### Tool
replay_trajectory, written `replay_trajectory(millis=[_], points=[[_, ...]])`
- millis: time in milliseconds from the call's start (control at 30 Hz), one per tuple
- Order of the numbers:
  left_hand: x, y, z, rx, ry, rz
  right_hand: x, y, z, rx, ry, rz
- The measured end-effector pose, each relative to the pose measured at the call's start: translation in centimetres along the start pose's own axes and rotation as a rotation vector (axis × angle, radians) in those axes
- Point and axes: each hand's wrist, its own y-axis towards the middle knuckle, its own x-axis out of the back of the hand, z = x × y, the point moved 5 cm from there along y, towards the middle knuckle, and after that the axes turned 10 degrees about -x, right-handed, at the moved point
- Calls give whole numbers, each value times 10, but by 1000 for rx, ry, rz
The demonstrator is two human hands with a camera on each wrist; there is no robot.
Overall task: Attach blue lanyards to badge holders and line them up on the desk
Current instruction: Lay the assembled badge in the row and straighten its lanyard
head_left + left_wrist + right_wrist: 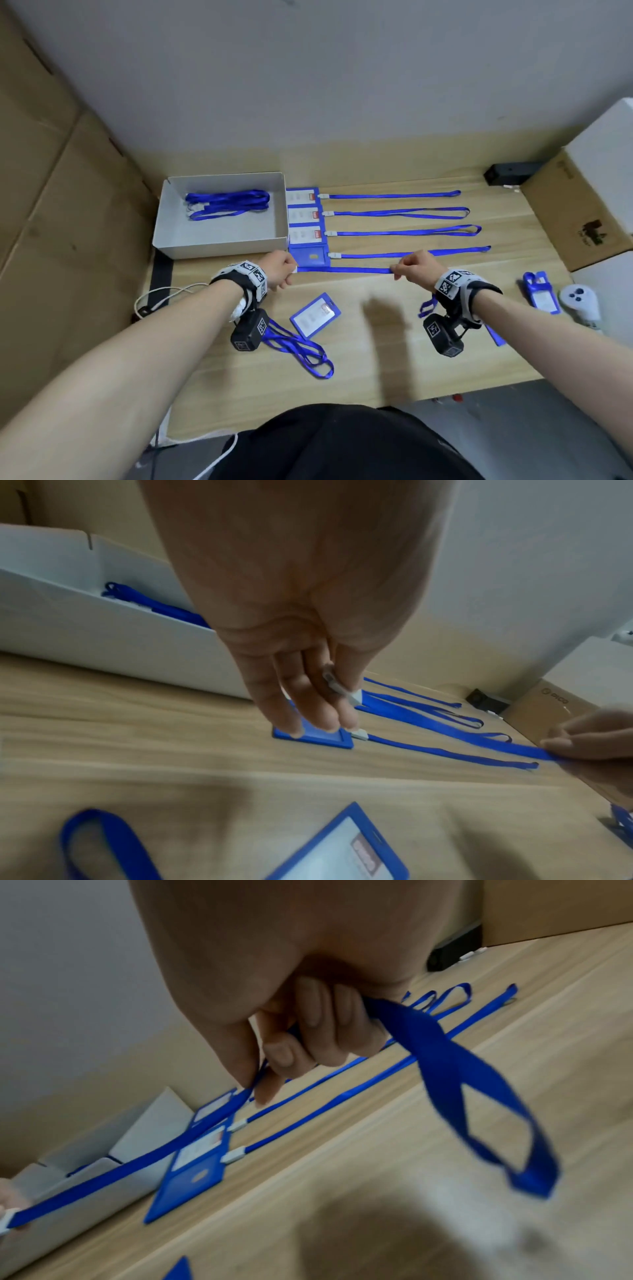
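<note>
A blue lanyard (342,270) is stretched taut above the desk between both hands. My left hand (289,270) pinches its white clip (346,689) between thumb and fingers. My right hand (397,272) grips the strap, and the rest of the loop (479,1096) hangs from its curled fingers. Just behind the strap lie several badge holders (303,216) in a column, each with its lanyard (394,196) laid out straight to the right. The nearest of them (310,255) lies face down. A loose badge holder (315,315) lies in front of my hands.
A white box (219,250) at the left holds bundled lanyards (226,204). Another loose lanyard (298,349) lies under my left wrist. More badge holders (541,291), a white controller (580,301), a cardboard box (575,212) and a black device (510,173) sit at the right.
</note>
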Motion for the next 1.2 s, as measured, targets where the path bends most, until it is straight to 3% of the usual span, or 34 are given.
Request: replay_trajectory(millis=[233,400,467,567,767,1000,1200], points=[[-46,21,-31,14,86,-84,11,38,-82,-50,-137,51],[-84,38,-48,65,15,-1,12,62,-112,-102,-272,118],[-94,42,-56,71,-38,22,10,67,-106,-28,-248,104],[-102,47,-70,60,-149,7,6,65,-77,154,-23,68],[-97,50,-98,-27,-220,-29,-19,43,-13,358,115,260],[-76,51,-122,-163,-219,-113,-29,36,10,321,360,404],[-67,48,-126,-190,-147,-204,-27,39,11,365,445,367]])
